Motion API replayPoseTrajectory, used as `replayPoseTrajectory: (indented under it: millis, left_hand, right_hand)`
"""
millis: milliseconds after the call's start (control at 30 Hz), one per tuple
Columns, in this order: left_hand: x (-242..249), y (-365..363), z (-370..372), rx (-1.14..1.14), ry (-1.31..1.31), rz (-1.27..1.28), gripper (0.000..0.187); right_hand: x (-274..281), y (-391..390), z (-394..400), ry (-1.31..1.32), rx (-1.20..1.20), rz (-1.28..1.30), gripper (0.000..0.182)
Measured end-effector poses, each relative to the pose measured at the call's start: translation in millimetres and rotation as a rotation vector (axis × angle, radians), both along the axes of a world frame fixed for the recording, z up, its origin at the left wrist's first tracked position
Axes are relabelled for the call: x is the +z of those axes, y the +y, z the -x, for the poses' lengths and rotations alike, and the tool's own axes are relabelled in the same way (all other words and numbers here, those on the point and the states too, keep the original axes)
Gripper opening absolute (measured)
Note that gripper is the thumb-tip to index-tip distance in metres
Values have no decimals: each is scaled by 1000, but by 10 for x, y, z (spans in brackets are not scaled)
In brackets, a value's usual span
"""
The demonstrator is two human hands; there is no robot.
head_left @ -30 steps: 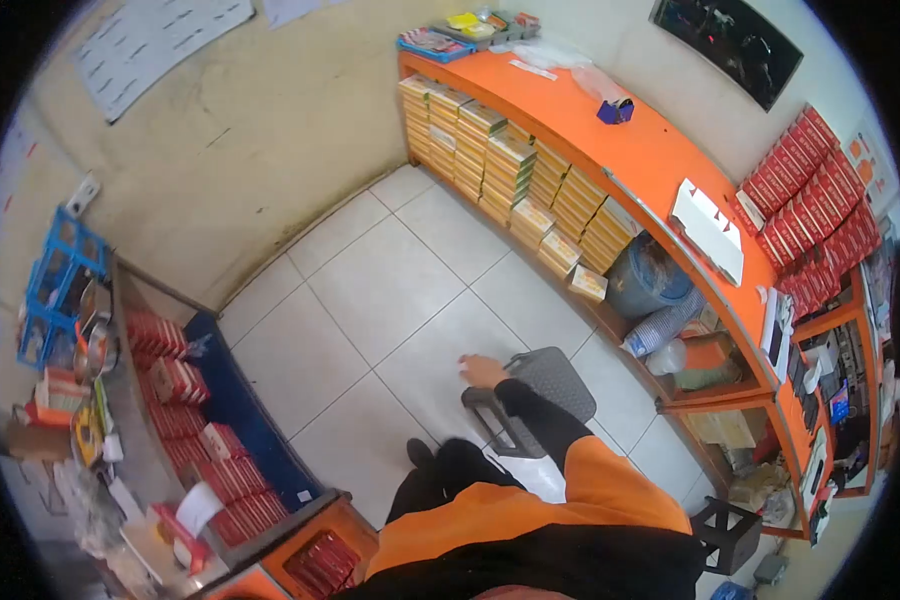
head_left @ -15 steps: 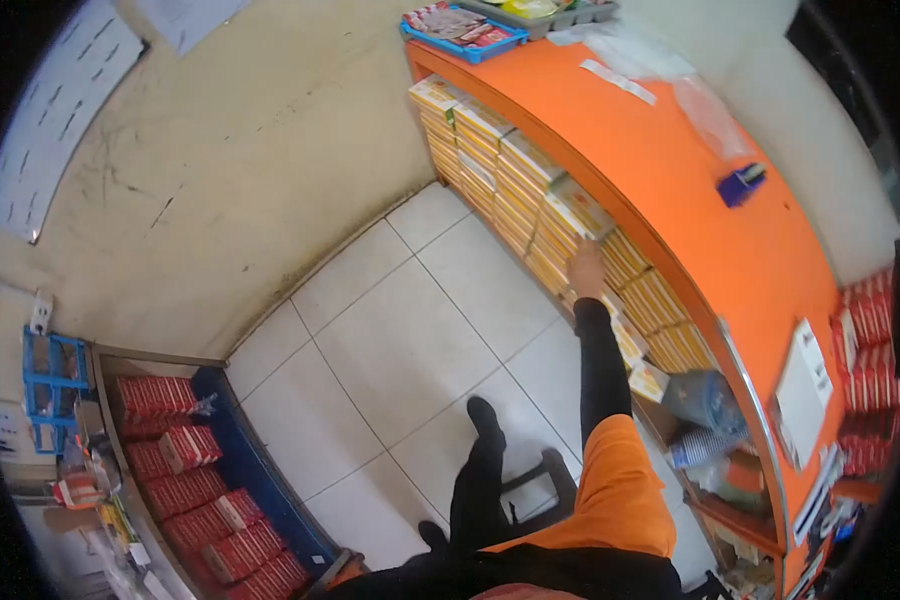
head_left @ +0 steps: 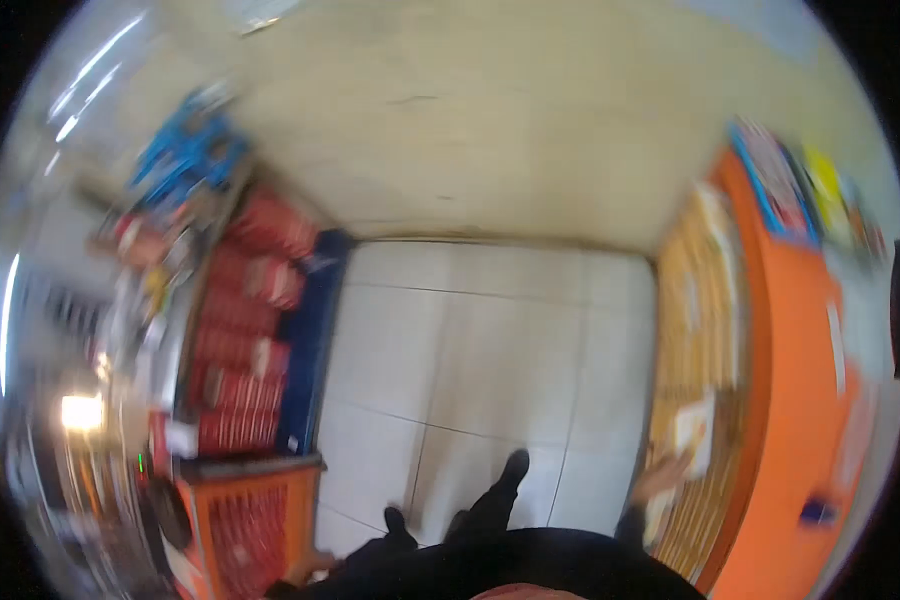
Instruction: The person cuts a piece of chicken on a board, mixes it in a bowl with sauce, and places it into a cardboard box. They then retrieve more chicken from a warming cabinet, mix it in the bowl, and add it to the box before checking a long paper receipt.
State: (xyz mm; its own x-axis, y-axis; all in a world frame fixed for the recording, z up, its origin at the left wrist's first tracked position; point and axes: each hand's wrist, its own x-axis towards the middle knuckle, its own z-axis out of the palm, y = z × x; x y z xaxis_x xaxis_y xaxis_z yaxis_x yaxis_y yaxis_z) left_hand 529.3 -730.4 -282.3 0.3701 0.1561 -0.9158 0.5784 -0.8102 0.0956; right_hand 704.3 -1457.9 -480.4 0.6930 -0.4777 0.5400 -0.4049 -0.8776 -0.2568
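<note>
My right hand (head_left: pixel 662 477) is at the lower right, beside the stacked yellow-and-white boxes under the orange counter. Its fingers are closed on the near edge of a white-and-yellow box (head_left: pixel 698 432), which sits at an angle to the stack (head_left: pixel 682 320). Motion blur hides the exact grip. At the bottom left, my left hand (head_left: pixel 315 567) is close to the corner of an orange cabinet (head_left: pixel 240 478). It is smeared and partly cut off, so its fingers cannot be made out.
Red boxes (head_left: pixel 238 345) fill the left shelf, behind a dark blue board (head_left: pixel 310 350). White floor tiles (head_left: pixel 500 340) lie between both sides. On the orange counter (head_left: pixel 795 370) are a blue tray (head_left: pixel 770 185) and a small dark blue object (head_left: pixel 817 513). A wall (head_left: pixel 490 130) closes the far end.
My view has swung left, bringing the red boxes and orange cabinet further in. My right hand now appears lower, with a white-and-yellow box at its fingers. My left hand remains near the left shelving.
</note>
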Motion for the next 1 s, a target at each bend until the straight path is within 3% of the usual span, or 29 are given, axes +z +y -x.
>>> replayPoseTrajectory:
  millis: [67, 100, 133, 167, 200, 267, 300, 367, 433, 467, 500, 600, 633, 667, 733, 767, 800, 833, 867, 900, 1000]
  left_hand:
    - [-186, -100, 282, -78, -35, 146, 46]
    - [465, -606, -146, 201, -342, 278, 54]
    - [1374, -995, -577, 486, -469, 534, 56]
    - [1036, -903, -411, 749, -399, 624, 66]
    - [921, -863, -246, 900, -520, 596, 68]
    - [854, -819, 158, 1186, -871, 473, 73]
    - [937, -710, 340, 1315, -1097, 359, 74]
    - [1165, -402, 869, 1648, -1379, 169, 72]
    - [1514, -126, 1505, 2052, -1507, 60, 64]
    - [1472, -183, 1713, 2128, -1543, -33, 62]
    - [1520, -4, 1838, 2210, -1583, -126, 60]
    - [1646, 148, 2747, 2300, -1631, -396, 54]
    - [1665, 189, 3000, 2292, -1686, -505, 53]
    - [1680, 227, 3240, 2280, -1732, -619, 52]
    - [1650, 306, 3718, 2258, -1471, -1209, 45]
    - [1660, 365, 3923, 2218, -1293, -1474, 43]
    - [1695, 327, 4287, 2449, -1593, -1138, 45]
    - [1739, 161, 4713, 2604, -1904, -734, 48]
    - [1960, 154, 4978, 2664, -2210, -261, 52]
    - [2132, 215, 5005, 2653, -2294, -295, 65]
    - [1893, 530, 5482, 2667, -2366, -508, 66]
  right_hand:
    - [636, 1217, -101, 639, -119, 285, 47]
    - [859, 1850, -168, 550, 140, 106, 47]
    - [1033, 2524, -201, 448, 542, -264, 47]
    - [1308, 3259, -169, 461, 918, -709, 46]
    - [1656, 3987, -58, 571, 1225, -1031, 46]
    - [2269, 5128, 402, 805, 1737, -1240, 45]
    - [2512, 5644, 702, 674, 2106, -927, 35]
    - [2987, 6376, 1176, 700, 2412, -850, 21]
    - [3241, 7066, 1682, 673, 2696, -721, 18]
    - [3166, 7199, 1876, 646, 2838, -683, 16]
    - [3071, 7501, 2078, 586, 2981, -534, 34]
    - [3347, 7988, 3221, 767, 2945, -499, 63]
    - [3455, 8165, 3543, 762, 2998, -298, 86]
    - [3511, 8362, 3847, 963, 3081, -396, 90]
    - [3562, 8626, 4399, 1425, 3170, -583, 97]
    - [3470, 8706, 4678, 2053, 2906, -985, 83]
    - [3503, 8914, 4827, 2754, 2334, -932, 75]
    - [3573, 9232, 4847, 3256, 1594, -788, 67]
    - [3627, 9512, 4958, 3506, 776, -585, 60]
    - [3641, 9686, 5189, 3434, 1001, -441, 54]
    - [3659, 10300, 6007, 3142, 1745, -129, 44]
